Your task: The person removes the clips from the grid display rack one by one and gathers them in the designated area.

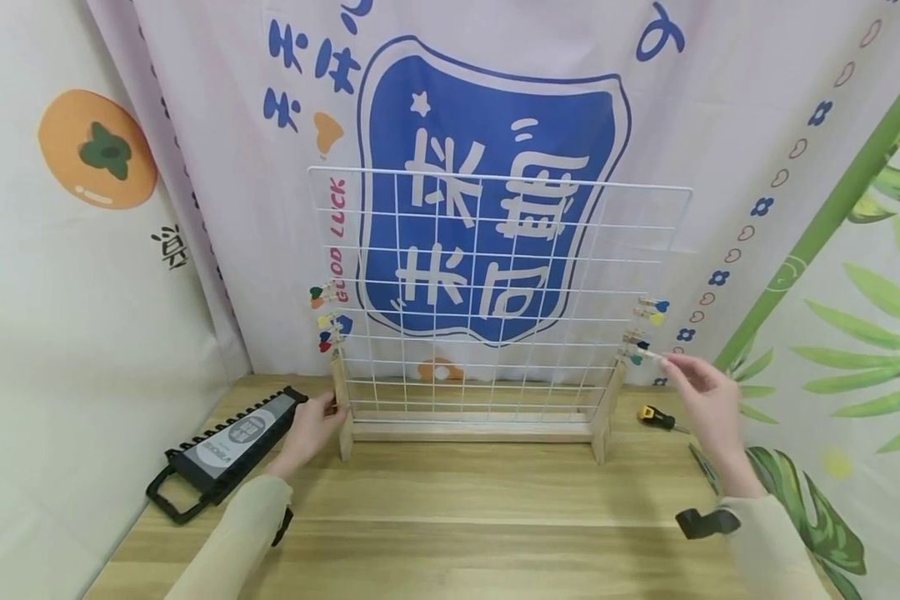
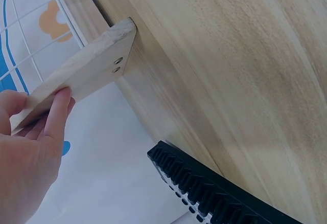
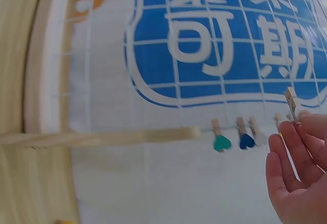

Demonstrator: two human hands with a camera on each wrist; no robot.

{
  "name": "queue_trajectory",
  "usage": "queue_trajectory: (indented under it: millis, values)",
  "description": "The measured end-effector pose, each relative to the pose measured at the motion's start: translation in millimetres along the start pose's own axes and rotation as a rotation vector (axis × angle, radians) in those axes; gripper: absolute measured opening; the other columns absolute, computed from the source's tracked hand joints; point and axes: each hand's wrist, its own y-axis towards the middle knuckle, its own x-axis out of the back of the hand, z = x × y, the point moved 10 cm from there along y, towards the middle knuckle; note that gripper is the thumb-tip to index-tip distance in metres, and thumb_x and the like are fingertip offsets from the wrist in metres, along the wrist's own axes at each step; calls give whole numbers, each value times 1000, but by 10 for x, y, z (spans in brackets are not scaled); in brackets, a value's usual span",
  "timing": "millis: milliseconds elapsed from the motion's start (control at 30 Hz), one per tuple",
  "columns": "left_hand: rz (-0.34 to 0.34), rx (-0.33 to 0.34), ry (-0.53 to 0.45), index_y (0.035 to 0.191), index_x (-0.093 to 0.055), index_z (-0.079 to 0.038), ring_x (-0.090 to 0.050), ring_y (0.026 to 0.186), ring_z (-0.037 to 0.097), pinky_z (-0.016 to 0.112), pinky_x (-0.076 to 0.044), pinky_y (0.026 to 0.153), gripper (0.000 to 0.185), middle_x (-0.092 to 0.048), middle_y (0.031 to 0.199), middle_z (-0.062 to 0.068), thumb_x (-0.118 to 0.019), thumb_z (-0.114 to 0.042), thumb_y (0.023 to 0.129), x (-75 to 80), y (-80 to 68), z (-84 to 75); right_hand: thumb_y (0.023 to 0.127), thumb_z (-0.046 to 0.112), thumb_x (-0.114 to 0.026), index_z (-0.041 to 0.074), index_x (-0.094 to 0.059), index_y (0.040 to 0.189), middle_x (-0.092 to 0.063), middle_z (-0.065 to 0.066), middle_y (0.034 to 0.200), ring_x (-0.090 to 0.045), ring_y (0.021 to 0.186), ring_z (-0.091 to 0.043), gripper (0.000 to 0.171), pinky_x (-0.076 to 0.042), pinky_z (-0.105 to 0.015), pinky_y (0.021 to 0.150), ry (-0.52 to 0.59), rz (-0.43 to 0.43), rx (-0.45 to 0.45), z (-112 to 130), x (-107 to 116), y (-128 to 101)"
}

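A white wire grid (image 1: 495, 292) in a wooden stand stood at twelve o'clock on the wooden table (image 1: 450, 517), backed by printed curtains (image 1: 120, 250). The left hand (image 1: 311, 429) gripped the stand's left post (image 1: 339, 392), fingers curled round it. At two o'clock, the right hand (image 1: 708, 392) pinched a small peg (image 1: 648, 354) at the grid's edge; steadying the stand while pulling straight outward would serve best. A black case (image 1: 225, 450) lay at nine o'clock, a screwdriver (image 1: 656, 417) at three.

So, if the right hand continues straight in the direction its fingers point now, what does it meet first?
Most likely the green-heart clip on the wire grid's right edge. The right hand points left at it and already pinches a small wooden clip. Depth is unclear, so the gap could be larger.
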Motion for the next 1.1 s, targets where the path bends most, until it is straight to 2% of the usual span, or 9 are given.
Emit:
queue_trajectory:
  millis: [133,267,333,400,500,667,900,1000,1100]
  values:
    - [3,4,-3,97,-66,5,-71,101,41,48,-61,82,11,-72,105,28,-61,-6,95,-4,5,-2,96,21,-66,0,-68,116,-61,37,92,-59,84,16,29,-49,-2,75,9,30,24,-53,-228,-187]
    - [4,5,-1,97,-66,4,-71,101,41,48,-61,82,11,-72,105,28,-61,-6,95,-5,7,-1,94,17,-67,1,-70,112,-75,8,97,-61,82,13,23,-52,-5,73,31,78,21,-152,-490,-359]
    - [2,5,0,95,-65,4,-71,101,41,48,-61,81,11,-72,104,28,-61,-6,95,-5,4,0,95,15,-67,1,-70,112,-75,-11,104,-62,84,12,23,-52,-6,75,60,123,-1,-228,-640,-443]
    - [-3,1,0,94,-65,4,-71,100,41,47,-61,81,10,-73,103,28,-62,-6,95,-5,3,-1,95,14,-66,0,-69,112,-72,-21,108,-62,85,10,23,-53,-7,76,82,163,-32,-309,-781,-529]
    - [-7,-10,1,92,-65,3,-72,99,40,46,-61,80,9,-73,102,28,-62,-6,94,-5,5,-2,94,15,-68,0,-70,111,-72,-21,110,-62,84,10,23,-54,-10,75,96,214,-79,-436,-979,-653]
    - [-14,-23,-6,95,-65,4,-71,99,41,47,-61,80,9,-72,103,28,-62,-5,94,11,4,-7,92,18,-70,4,-73,107,-74,-17,108,-64,83,6,21,-56,-14,75,103,289,-104,-588,-1288,-811]
    - [-6,-19,-7,98,-66,5,-71,100,42,48,-61,81,12,-72,105,29,-62,-6,95,8,5,-3,89,16,-73,9,-75,101,-76,-8,97,-66,82,2,14,-56,-14,76,40,370,-111,-763,-1612,-938]
    - [-7,-18,-5,96,-66,4,-71,100,41,48,-61,81,11,-72,104,28,-62,-6,95,6,0,-5,88,15,-74,9,-75,100,-77,-6,95,-66,81,2,14,-56,-14,76,-6,405,-89,-812,-1714,-976]
    - [-6,-20,-10,95,-65,4,-71,99,41,48,-61,81,11,-72,103,28,-62,-6,95,2,-1,-6,87,14,-75,7,-75,98,-78,-5,94,-68,80,-1,13,-56,-16,75,-41,425,-28,-801,-1782,-1004]
